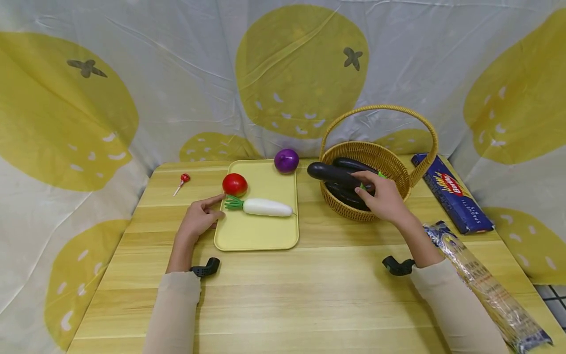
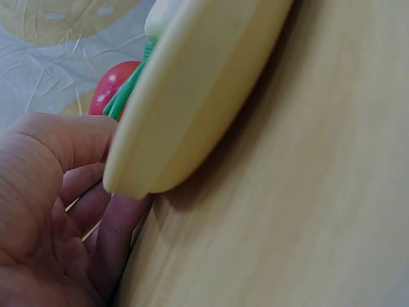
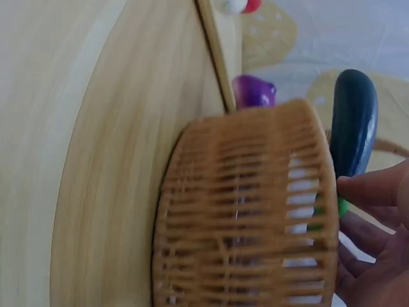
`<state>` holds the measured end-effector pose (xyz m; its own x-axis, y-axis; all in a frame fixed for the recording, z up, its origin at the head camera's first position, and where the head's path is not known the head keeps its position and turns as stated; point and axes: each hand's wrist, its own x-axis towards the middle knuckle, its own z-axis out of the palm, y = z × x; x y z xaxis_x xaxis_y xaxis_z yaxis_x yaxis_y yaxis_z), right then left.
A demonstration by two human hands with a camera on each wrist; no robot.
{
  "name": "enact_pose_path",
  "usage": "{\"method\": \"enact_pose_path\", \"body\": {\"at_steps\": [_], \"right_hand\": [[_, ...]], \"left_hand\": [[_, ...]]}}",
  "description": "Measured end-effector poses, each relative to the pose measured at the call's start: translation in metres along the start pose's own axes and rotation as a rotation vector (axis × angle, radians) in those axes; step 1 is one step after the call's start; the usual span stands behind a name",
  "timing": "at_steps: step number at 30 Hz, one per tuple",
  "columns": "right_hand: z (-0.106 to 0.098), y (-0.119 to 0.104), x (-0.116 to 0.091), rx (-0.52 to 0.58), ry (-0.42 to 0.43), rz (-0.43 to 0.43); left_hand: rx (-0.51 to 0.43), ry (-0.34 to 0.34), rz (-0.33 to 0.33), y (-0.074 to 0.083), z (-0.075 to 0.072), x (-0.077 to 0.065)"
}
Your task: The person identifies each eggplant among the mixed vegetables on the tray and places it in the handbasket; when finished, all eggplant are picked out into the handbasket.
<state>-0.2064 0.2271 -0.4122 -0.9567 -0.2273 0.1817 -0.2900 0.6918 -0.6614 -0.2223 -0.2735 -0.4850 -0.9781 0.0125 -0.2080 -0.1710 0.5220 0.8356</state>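
My right hand [image 1: 382, 196] pinches a dark eggplant [image 1: 329, 173] near its green stem end, over the wicker basket [image 1: 353, 212]. The eggplant's rounded end juts past the basket's left rim; in the right wrist view the eggplant [image 3: 353, 121] stands above the wicker wall. More dark eggplants [image 1: 347, 195] lie inside the basket, partly hidden by the held one. At the left edge of the yellow tray [image 1: 254, 236], my left hand [image 1: 200, 216] grips the rim, with fingers reaching beneath it in the left wrist view. A white radish [image 1: 267, 207] with green leaves and a red tomato [image 1: 235, 184] lie on the tray.
A purple onion [image 1: 286, 161] sits at the tray's back right corner. Left of the tray lies a red lollipop [image 1: 184, 177]. Right of the basket are a blue spaghetti box [image 1: 460, 199] and a clear pasta packet [image 1: 486, 285]. The basket's tall handle [image 1: 380, 107] arches overhead.
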Motion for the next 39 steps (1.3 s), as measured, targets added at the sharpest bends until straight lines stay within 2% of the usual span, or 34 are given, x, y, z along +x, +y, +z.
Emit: {"method": "enact_pose_path", "body": {"at_steps": [5, 11, 16, 24, 30, 35, 37, 39], "right_hand": [[-0.011, 0.017, -0.003, -0.026, -0.012, 0.037], [-0.013, 0.033, 0.0, -0.086, -0.019, 0.072], [-0.012, 0.036, 0.002, -0.11, -0.059, 0.1], [-0.011, 0.039, 0.002, -0.106, -0.123, 0.094], [-0.013, 0.042, 0.002, -0.088, -0.115, 0.089], [-0.017, 0.043, -0.001, -0.058, -0.092, 0.077], [-0.022, 0.044, -0.002, -0.047, -0.079, 0.065], [-0.028, 0.045, -0.002, -0.051, -0.063, 0.049]], "left_hand": [[-0.003, -0.003, 0.001, -0.001, 0.0, 0.0], [-0.008, -0.006, 0.005, -0.001, -0.002, -0.001], [-0.004, -0.001, -0.002, -0.001, -0.002, -0.001], [-0.008, -0.002, 0.002, -0.003, 0.0, -0.002], [-0.025, -0.001, 0.013, -0.002, 0.0, 0.0], [-0.058, -0.035, 0.005, 0.0, -0.008, -0.002], [-0.018, -0.022, 0.028, 0.003, -0.012, -0.005], [0.056, 0.024, 0.076, 0.008, -0.017, -0.008]]}}
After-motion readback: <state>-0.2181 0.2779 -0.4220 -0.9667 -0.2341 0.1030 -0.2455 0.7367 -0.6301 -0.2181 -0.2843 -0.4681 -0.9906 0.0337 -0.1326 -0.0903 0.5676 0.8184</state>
